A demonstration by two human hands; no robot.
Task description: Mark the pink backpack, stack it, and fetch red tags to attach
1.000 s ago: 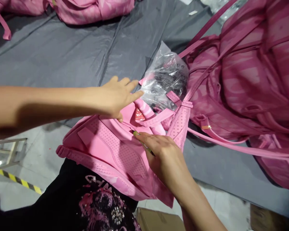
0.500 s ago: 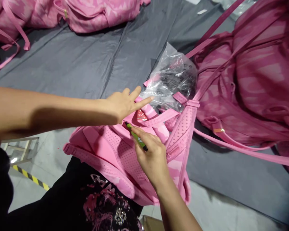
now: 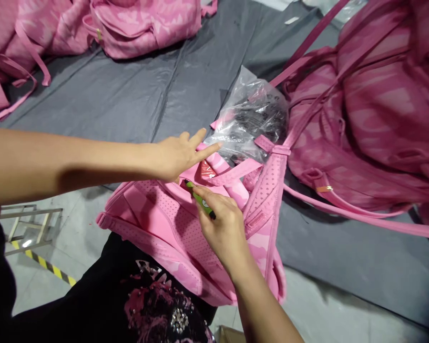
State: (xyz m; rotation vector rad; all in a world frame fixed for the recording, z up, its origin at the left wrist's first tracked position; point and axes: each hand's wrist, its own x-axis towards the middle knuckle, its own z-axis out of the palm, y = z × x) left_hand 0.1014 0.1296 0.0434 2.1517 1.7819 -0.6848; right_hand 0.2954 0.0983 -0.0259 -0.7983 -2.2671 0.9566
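A pink camouflage backpack [image 3: 186, 224] lies with its padded, dotted back panel and shoulder straps up, partly over the table's edge against my body. My left hand [image 3: 180, 155] rests on its top edge with fingers stretched out and spread; the thumb is hidden. In my right hand [image 3: 223, 221] is a slim green marker pen [image 3: 202, 202] with black ends. Its black tip meets the pink fabric close below my left hand. Beside the tip, a red glossy packet [image 3: 207, 170] sits by the top strap.
A clear plastic bag [image 3: 250, 119] with dark contents lies just beyond the backpack. Pink camouflage backpacks stand at the right [image 3: 382, 119] and far left [image 3: 146, 24] on the grey-covered table [image 3: 125, 95]. A metal stool frame [image 3: 32, 224] is on the floor at left.
The view has shifted slightly. Both hands keep nearly the same place on the backpack, and the marker pen's tip stays by the same spot.
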